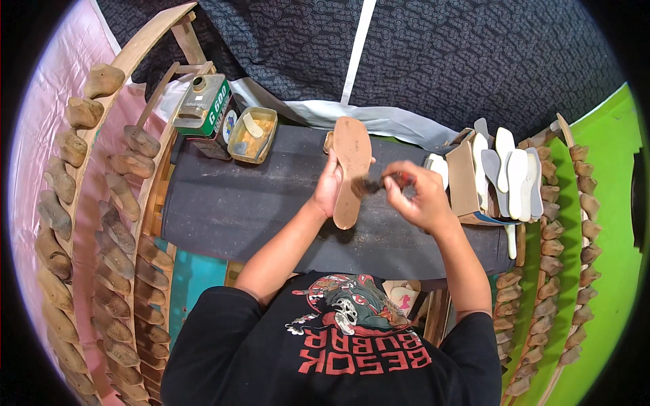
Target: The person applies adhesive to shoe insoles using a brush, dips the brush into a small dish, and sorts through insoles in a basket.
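Observation:
A tan shoe insole (352,150) is held upright over the table by my left hand (328,186), whose fingers go behind its left edge. In my right hand (421,197) is a brush, its dark bristles (364,187) against or just over the middle of the insole. Part of the brush's reddish handle shows between my closed fingers. A small brownish object (329,141), mostly hidden, peeks out behind the insole's left side; I cannot tell what it is.
On the dark table cover (223,196) stand a green and black metal can (205,111) and an open tin (238,154) with yellowish residue. At the right, a cardboard box (462,172) holds several white and grey soles (518,179). Racks of wooden shoe lasts (122,196) flank both sides.

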Tool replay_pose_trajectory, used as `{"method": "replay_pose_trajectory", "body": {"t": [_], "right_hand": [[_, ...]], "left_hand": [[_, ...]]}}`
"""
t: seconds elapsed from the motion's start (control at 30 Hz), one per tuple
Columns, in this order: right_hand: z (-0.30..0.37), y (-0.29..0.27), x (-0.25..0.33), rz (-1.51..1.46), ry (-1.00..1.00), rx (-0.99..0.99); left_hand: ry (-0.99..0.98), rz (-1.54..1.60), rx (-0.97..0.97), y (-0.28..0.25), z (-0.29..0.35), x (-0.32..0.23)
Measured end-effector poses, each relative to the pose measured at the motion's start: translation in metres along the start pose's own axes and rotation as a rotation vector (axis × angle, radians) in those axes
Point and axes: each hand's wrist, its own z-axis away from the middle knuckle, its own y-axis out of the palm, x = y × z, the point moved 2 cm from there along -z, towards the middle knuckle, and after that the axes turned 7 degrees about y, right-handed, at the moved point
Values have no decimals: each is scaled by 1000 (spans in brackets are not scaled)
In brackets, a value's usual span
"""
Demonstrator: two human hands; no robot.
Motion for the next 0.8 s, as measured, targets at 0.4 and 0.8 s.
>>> {"method": "replay_pose_trajectory", "body": {"t": [0.4, 0.8], "right_hand": [[4, 24, 20, 63, 9, 76], [1, 26, 13, 59, 98, 29]], "left_hand": [[-130, 159, 335, 7, 11, 3], [-164, 89, 130, 18, 20, 14]]}}
